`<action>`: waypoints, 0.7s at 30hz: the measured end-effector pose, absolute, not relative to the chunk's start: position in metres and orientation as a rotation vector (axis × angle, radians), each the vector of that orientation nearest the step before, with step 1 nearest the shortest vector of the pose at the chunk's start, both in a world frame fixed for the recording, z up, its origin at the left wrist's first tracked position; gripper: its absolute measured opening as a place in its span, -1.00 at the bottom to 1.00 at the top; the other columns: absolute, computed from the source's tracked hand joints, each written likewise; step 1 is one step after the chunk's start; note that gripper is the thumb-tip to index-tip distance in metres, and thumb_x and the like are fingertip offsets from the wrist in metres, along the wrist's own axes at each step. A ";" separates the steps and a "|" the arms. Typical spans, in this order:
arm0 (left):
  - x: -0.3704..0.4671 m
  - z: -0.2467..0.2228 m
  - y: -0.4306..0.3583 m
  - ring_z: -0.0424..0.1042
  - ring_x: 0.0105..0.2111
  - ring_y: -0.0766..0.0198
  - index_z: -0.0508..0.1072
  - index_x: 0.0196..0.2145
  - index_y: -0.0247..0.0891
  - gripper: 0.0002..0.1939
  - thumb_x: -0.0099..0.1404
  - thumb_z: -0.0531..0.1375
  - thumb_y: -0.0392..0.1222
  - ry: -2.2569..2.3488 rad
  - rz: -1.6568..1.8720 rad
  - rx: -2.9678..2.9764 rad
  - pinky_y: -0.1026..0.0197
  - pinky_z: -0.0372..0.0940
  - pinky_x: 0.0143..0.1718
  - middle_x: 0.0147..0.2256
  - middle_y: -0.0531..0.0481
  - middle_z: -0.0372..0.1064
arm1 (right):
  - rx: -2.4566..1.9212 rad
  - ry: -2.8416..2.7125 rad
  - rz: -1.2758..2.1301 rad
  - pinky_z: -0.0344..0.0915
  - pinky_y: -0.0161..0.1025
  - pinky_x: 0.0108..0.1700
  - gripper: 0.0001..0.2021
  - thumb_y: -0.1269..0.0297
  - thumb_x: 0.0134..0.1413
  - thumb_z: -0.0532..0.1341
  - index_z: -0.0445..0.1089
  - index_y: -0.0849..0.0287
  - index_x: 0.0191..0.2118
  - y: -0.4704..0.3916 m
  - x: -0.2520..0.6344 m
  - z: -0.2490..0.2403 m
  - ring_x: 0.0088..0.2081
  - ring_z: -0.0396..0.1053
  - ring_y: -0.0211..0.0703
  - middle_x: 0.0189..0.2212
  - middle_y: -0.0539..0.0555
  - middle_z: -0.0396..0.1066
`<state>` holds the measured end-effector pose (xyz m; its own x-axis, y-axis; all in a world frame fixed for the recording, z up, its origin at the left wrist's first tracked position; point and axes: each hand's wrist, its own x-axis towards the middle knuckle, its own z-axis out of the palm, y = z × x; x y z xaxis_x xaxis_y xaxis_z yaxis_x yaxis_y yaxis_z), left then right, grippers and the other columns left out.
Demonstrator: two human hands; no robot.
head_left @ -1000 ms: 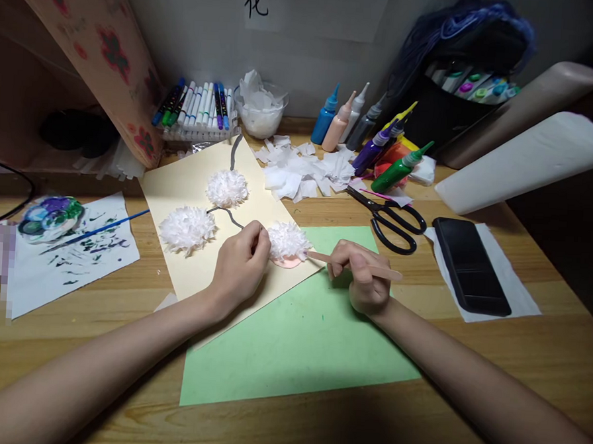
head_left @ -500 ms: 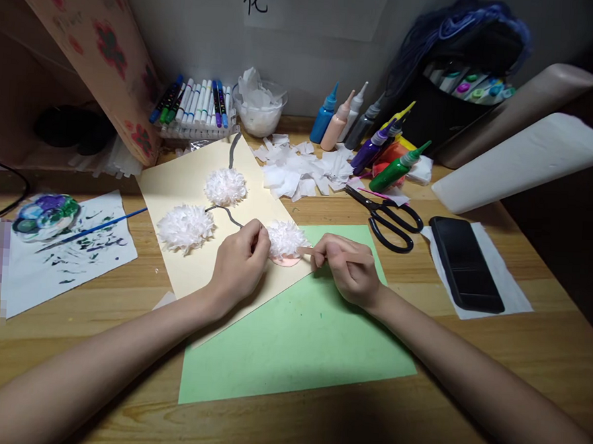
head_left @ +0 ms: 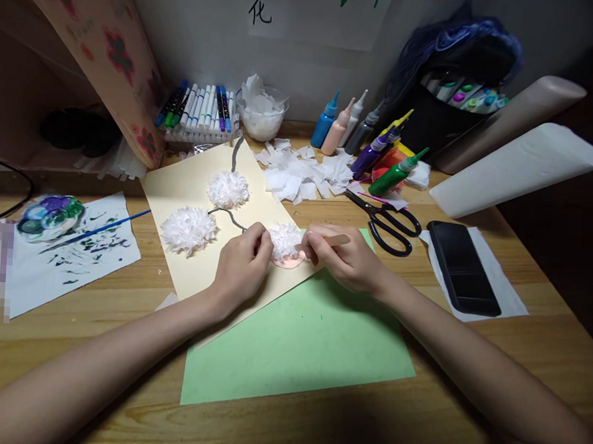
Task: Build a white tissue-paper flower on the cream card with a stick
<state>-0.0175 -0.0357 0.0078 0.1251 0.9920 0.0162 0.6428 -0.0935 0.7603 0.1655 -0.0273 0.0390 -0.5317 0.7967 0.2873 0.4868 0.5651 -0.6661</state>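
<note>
A fluffy white paper flower [head_left: 284, 238] with a pink base [head_left: 290, 263] lies near the right corner of the cream sheet [head_left: 253, 283]. Close against its left side is my left hand [head_left: 243, 262], fingers curled in a pinch; whatever they hold is hidden. My right hand [head_left: 347, 263] grips a flat wooden craft stick [head_left: 340, 239] at the flower's right edge, its working end covered by the fingers. Two more white flowers [head_left: 189, 229] sit on the cream sheet beside grey painted stems [head_left: 235, 156]. Beneath is a green sheet [head_left: 294, 348].
Torn white paper pieces [head_left: 303, 176], paint bottles [head_left: 335, 132] and black scissors [head_left: 388, 221] lie behind. At right are a phone [head_left: 463, 267] and a white roll [head_left: 520, 171]. Markers [head_left: 198, 107] and a bowl [head_left: 261, 117] stand at the back; a palette [head_left: 51, 217] and brush [head_left: 102, 228] are left.
My right hand has turned, and its fingers have moved left, nearer the flower's edge; the stick's outer end has shifted up and left. My left hand stays almost in place. The view tilted slightly.
</note>
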 end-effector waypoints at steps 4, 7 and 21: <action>-0.018 0.008 -0.036 0.07 -0.56 0.35 0.04 -0.54 -0.22 -0.72 0.33 -0.06 -0.16 1.581 0.752 1.806 0.25 -0.08 -0.50 -0.61 0.14 0.03 | -0.978 -2.003 0.744 0.12 -0.31 -0.47 -0.62 0.30 0.29 -0.10 0.21 0.18 -0.56 -0.039 0.174 0.029 -0.57 0.19 -0.34 -0.63 -0.04 0.22; -0.018 0.008 -0.036 0.07 -0.57 0.35 0.04 -0.54 -0.22 -0.72 0.33 -0.07 -0.16 1.579 0.758 1.807 0.26 -0.07 -0.50 -0.62 0.14 0.03 | -0.950 -1.896 0.760 0.11 -0.31 -0.51 -0.60 0.30 0.29 -0.09 0.23 0.18 -0.58 -0.045 0.180 0.022 -0.60 0.17 -0.34 -0.66 -0.04 0.23; -0.020 0.008 -0.036 0.06 -0.56 0.35 0.00 -0.55 -0.22 -0.70 0.33 -0.08 -0.13 1.574 0.801 1.732 0.26 -0.07 -0.50 -0.61 0.14 0.01 | -1.268 -2.027 0.175 0.30 -0.18 -0.21 -0.85 0.35 0.03 0.23 0.27 0.17 -0.25 0.034 0.185 -0.004 -0.25 0.40 -0.07 -0.28 0.14 0.43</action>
<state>-0.0196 -0.0361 0.0077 0.0899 0.9959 0.0109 0.5949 -0.0625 0.8013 0.1854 0.0342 -0.0039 -0.2503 0.8255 0.5059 0.7265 0.5056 -0.4654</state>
